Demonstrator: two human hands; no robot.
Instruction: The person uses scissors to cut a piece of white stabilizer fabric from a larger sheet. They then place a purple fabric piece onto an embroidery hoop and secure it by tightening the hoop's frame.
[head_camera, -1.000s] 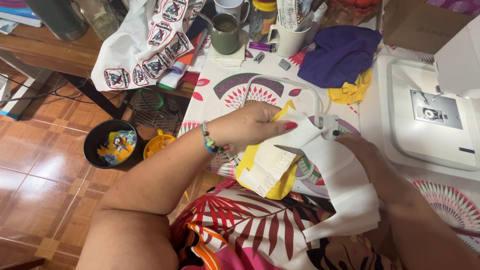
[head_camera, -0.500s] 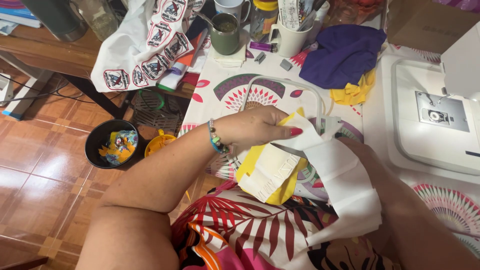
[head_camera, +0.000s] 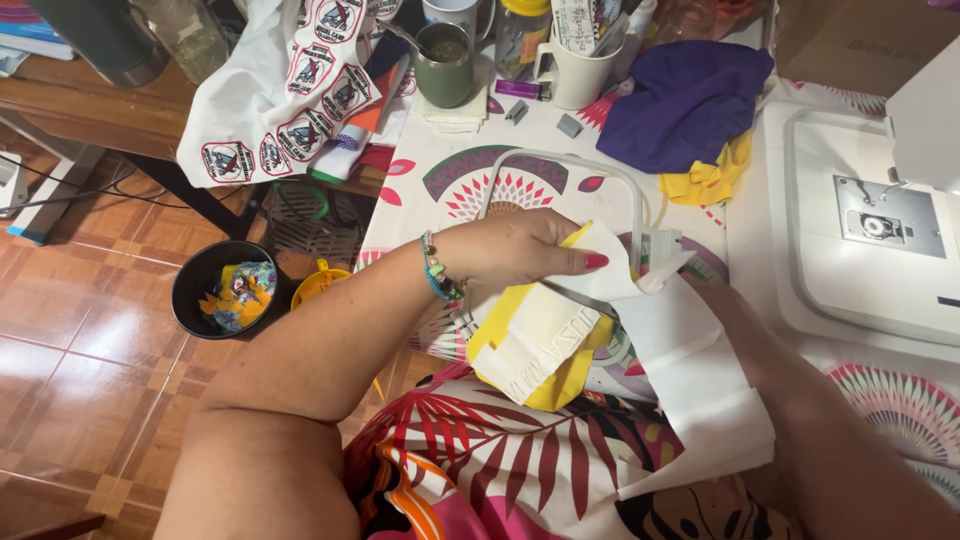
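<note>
Yellow cloth (head_camera: 548, 345) | left hand (head_camera: 520, 250) pinching it | right hand hidden, cannot tell | patterned table (head_camera: 440, 170) | tiled floor (head_camera: 80, 330)

Single head-worn view, looking steeply down over my work surface.

I have one camera only, mounted at my head and pitched sharply downward and slightly forward, so no second view shares any ground with it. It sits close: my left hand (head_camera: 520, 250) fills the centre and its forearm runs out toward 7 o'clock, while my right hand (head_camera: 725, 305) and its forearm enter from 5 o'clock. My lap lies along the 6 o'clock edge. The table (head_camera: 440, 185) extends toward 12 o'clock, the sewing machine (head_camera: 860, 270) is cropped at 3 o'clock, and the tiled floor (head_camera: 90, 330) occupies 9 o'clock.
</note>
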